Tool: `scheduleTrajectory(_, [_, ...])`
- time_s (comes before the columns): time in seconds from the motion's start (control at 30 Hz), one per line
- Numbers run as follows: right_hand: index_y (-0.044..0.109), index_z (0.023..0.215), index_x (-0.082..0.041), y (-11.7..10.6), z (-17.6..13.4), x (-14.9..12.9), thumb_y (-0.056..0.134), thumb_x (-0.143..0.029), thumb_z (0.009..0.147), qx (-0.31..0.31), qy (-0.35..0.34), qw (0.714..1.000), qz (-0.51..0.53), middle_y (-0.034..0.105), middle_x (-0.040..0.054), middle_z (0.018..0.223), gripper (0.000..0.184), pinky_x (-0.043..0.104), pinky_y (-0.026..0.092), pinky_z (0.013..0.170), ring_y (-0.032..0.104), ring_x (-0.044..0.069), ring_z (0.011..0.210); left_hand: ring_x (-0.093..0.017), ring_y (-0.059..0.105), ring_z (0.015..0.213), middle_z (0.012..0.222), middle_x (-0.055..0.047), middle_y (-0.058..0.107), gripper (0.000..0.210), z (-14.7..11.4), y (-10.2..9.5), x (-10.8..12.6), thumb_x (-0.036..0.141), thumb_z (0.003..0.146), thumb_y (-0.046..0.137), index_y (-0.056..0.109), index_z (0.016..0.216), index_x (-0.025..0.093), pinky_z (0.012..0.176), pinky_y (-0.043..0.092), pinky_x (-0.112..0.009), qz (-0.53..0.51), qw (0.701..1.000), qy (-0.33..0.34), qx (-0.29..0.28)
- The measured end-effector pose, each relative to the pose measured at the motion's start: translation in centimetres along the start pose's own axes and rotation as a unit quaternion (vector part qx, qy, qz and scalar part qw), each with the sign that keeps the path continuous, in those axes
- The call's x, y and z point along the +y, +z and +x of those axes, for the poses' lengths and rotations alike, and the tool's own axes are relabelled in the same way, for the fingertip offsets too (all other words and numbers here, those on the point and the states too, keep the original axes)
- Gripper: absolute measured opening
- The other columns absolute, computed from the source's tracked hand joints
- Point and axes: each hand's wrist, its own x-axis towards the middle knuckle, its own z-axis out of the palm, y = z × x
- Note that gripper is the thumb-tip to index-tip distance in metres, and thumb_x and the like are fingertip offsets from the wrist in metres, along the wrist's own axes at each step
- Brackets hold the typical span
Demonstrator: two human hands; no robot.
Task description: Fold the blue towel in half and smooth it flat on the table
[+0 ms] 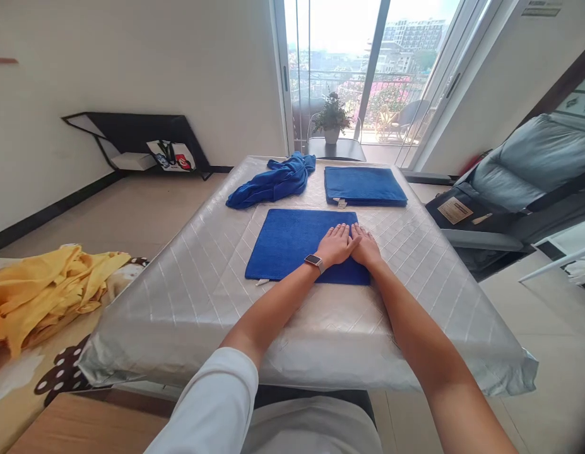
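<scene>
A folded blue towel (292,243) lies flat before me on the silver-covered table (188,296), a small white tag poking out at its near left edge. On its right half rests my left hand (337,244), palm down with fingers stretched out and a watch on the wrist. Beside it, my right hand (366,247) lies flat over the towel's right edge, its thumb side touching the left hand. Neither hand grips anything. Farther back on the right is a stack of folded blue towels (365,185). A crumpled blue cloth (276,181) lies at the back left.
Yellow cloth (50,290) is heaped at the left, beyond the table's edge. A grey recliner (500,183) stands close on the right. Behind the table, a potted plant (332,116) sits on a chair by the glass door. A wooden surface (88,425) is at the lower left.
</scene>
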Motion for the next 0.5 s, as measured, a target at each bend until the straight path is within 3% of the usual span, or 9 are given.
scheduleTrajectory(0.13, [0.029,0.165,-0.005,0.0,0.3,-0.4,0.022,-0.038,0.109,-0.002,0.016,1.000,0.021,0.024,0.0128,0.173,0.066,0.043,0.019,0.130,0.025,0.026,0.159,-0.022,0.017,0.161,0.173,-0.012,0.024,0.089,-1.2,-0.5,-4.0,0.065,0.102,-0.002,0.030,0.164,0.009,0.132,0.011,-0.040,0.015,0.999,-0.031,0.000])
scheduleTrajectory(0.5, [0.027,0.166,-0.008,0.0,0.5,-0.3,0.022,-0.039,0.109,-0.007,0.026,0.999,0.020,0.024,0.0101,0.174,0.065,0.041,0.017,0.130,0.023,0.024,0.160,-0.026,0.017,0.162,0.173,-0.016,0.022,0.093,-5.0,-3.2,-13.3,0.068,0.102,0.001,0.026,0.164,0.003,0.132,0.012,-0.041,0.038,0.991,-0.127,0.008])
